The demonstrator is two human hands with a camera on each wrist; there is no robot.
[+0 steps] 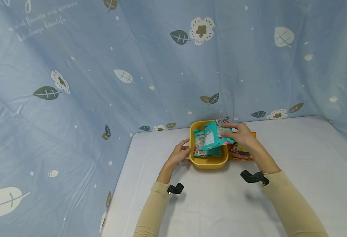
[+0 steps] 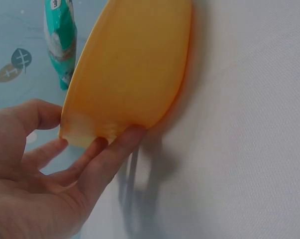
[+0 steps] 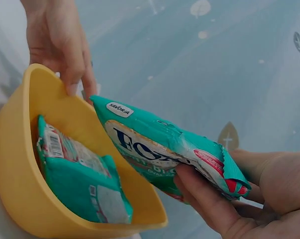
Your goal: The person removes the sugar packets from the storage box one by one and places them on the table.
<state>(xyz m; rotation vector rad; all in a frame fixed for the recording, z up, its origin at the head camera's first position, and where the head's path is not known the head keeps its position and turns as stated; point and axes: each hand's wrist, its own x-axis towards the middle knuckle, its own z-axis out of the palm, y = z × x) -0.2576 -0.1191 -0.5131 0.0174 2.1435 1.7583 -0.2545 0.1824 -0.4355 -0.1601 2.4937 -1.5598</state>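
Note:
A yellow plastic tub stands on the white table near the curtain. On its left side, my left hand holds the tub by the wall, thumb at the rim and fingers along the outside. My right hand pinches a teal snack packet printed "FOX" and "SAVORIA", its thumb and fingers at one end. The packet is tilted above the tub's opening and hides part of the inside. Inside the tub lies another teal packet, its barcode showing in the right wrist view.
An orange packet lies on the table against the tub's right side, partly covered by my right hand. A blue patterned curtain hangs right behind the table and along its left edge.

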